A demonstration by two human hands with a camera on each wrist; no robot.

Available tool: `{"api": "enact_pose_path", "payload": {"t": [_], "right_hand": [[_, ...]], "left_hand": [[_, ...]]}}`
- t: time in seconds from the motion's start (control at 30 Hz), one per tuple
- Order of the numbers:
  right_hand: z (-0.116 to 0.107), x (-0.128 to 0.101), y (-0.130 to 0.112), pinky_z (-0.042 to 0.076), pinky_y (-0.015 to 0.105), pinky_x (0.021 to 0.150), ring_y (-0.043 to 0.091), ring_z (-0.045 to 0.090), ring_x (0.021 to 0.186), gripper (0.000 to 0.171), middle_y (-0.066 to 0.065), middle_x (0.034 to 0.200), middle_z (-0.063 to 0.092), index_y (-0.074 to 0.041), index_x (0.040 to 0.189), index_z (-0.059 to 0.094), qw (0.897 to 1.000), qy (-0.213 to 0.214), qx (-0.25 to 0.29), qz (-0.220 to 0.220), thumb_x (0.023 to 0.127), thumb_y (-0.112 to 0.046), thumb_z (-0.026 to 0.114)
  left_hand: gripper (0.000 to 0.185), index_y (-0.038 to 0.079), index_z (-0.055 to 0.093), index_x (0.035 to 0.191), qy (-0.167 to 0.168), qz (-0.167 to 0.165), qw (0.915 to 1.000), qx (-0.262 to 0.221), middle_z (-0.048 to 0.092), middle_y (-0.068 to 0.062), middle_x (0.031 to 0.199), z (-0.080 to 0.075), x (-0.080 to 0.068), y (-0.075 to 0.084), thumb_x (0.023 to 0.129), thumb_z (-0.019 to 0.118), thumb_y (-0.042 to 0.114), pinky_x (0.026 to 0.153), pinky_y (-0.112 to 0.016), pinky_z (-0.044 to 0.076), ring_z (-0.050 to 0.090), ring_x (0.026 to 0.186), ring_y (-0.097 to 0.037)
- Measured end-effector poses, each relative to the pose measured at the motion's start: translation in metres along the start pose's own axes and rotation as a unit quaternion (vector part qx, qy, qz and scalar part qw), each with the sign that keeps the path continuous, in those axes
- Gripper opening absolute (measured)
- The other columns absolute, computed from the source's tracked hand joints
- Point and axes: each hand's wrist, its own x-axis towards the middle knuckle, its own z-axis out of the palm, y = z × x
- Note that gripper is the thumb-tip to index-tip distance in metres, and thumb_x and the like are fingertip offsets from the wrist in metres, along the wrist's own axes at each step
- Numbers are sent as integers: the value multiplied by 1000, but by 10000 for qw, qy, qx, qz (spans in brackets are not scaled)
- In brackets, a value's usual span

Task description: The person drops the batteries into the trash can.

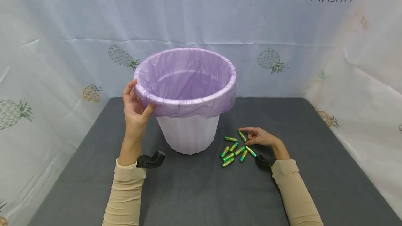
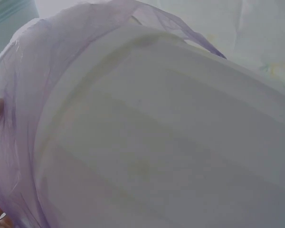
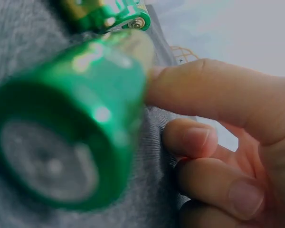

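Note:
A white trash bin (image 1: pixel 188 132) stands on the table with a purple bin liner (image 1: pixel 201 107) folded over its rim. My left hand (image 1: pixel 135 109) grips the rim at the left, the thumb outside over the liner; in the left wrist view the bin's pale wall (image 2: pixel 171 133) fills most of the picture. Several green-and-gold batteries (image 1: pixel 228 162) lie right of the bin. Over the far ones is my right hand (image 1: pixel 259 137), index finger stretched out, with one battery (image 1: pixel 242 136) between index finger and thumb. Close to the right wrist camera, another battery (image 3: pixel 71 128) partly hides a fingertip.
The dark grey cloth (image 1: pixel 194 194) covers the table. A pineapple-printed curtain (image 1: pixel 201 16) hangs behind it and at both sides. Black wrist cameras (image 1: pixel 150 160) sit on both wrists, the right one close to the batteries.

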Motion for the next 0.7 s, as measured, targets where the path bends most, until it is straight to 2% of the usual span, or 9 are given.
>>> {"api": "enact_pose_path", "payload": {"t": [0.27,0.4,0.6,0.7], "right_hand": [[3,3,3,37,20,58,0,35,53,59,-7,64,43,10,132,50,9955,737,-132,574,81,-7,74],[4,4,3,36,21,59,2,34,52,59,-6,63,42,9,129,53,9909,1082,-148,785,79,-11,77],[5,0,1,34,21,58,3,31,52,59,-7,61,38,7,128,55,9866,1286,-103,998,79,-16,78],[5,-4,-1,34,22,57,2,30,51,60,-7,60,36,8,128,55,9862,1355,-40,953,79,-16,78]], "left_hand": [[66,16,36,136,-44,83,9999,39,44,-2,132,0,1,1,82,74,4,95,-20,44,46,112,-13],[66,16,36,136,-38,38,10000,24,44,-2,133,0,1,2,83,72,2,95,-20,44,46,113,-14],[65,17,35,136,-82,-14,9999,149,44,-1,132,0,0,5,83,72,4,95,-19,44,46,113,-13],[65,16,35,137,-142,-44,9994,313,45,0,131,0,-2,7,84,71,4,96,-19,43,46,113,-12]]}}
